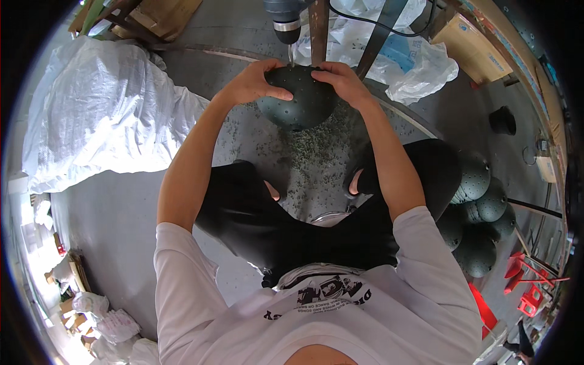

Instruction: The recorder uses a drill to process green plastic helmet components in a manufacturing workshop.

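Between my two hands is a dark grey-green ball [298, 109], its surface dotted with small holes. My left hand [257, 84] grips its upper left side, with the thumb lying across the front. On the upper right, my right hand [342, 84] holds it, thumb and fingers pressed to the surface. A drill [286, 24] points down from above, and its thin bit [291, 55] meets the top of the ball; how deep the tip sits cannot be made out.
Dark shavings [313, 152] litter the floor below. White sheeting [109, 115] covers a bulky heap at left. Several similar balls [477, 258] are piled at right, near a black bucket [502, 120]. A cardboard box [471, 52] and clear plastic wrap [426, 76] lie far right.
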Action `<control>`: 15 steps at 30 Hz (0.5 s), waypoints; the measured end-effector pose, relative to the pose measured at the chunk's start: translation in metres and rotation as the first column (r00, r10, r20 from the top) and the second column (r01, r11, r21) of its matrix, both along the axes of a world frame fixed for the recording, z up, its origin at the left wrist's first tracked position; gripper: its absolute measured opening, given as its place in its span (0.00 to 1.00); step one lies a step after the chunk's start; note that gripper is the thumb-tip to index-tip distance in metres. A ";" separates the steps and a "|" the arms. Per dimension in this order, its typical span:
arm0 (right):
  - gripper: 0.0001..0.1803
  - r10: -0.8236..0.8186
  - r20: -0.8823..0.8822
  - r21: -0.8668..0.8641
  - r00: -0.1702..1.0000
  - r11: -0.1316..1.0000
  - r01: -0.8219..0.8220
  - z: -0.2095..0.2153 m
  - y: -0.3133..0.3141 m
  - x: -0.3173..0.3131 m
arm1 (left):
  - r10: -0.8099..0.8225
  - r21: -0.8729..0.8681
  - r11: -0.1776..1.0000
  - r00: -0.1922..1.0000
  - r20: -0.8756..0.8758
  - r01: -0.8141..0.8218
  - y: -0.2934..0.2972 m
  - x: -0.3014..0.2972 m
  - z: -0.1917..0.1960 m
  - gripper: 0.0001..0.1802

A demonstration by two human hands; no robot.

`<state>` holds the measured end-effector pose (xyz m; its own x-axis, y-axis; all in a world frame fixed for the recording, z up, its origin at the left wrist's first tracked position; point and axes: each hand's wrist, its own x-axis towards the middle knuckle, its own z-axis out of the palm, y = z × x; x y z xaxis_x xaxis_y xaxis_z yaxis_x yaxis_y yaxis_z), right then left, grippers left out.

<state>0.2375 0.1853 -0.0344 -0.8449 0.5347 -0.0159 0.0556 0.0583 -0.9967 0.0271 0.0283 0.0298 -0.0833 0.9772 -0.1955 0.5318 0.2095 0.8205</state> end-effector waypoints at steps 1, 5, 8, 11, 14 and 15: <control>0.24 -0.014 0.055 0.025 0.998 1.000 0.013 0.001 -0.001 -0.001 | 0.015 0.015 1.000 0.999 -0.032 -0.015 -0.001 0.001 -0.002 0.42; 0.25 0.030 0.190 0.021 0.981 0.999 -0.035 0.010 0.000 -0.001 | 0.106 0.067 0.992 0.993 0.049 -0.109 -0.003 0.007 -0.007 0.43; 0.28 0.031 0.216 -0.075 0.976 0.997 -0.016 0.018 -0.002 -0.001 | 0.116 0.079 0.989 0.987 0.116 -0.125 -0.003 0.007 -0.007 0.44; 0.29 -0.040 0.171 -0.064 0.984 0.997 0.052 0.025 -0.007 -0.002 | 0.117 0.060 0.990 0.980 0.162 -0.128 -0.003 0.003 -0.006 0.44; 0.29 -0.059 0.186 -0.098 0.981 0.992 0.079 0.030 -0.011 -0.002 | 0.120 0.132 0.983 0.989 0.083 -0.130 -0.002 0.002 -0.007 0.50; 0.29 -0.058 0.164 -0.133 0.985 0.988 0.080 0.031 -0.012 -0.001 | 0.118 0.141 0.982 0.989 0.089 -0.129 -0.002 0.002 -0.007 0.50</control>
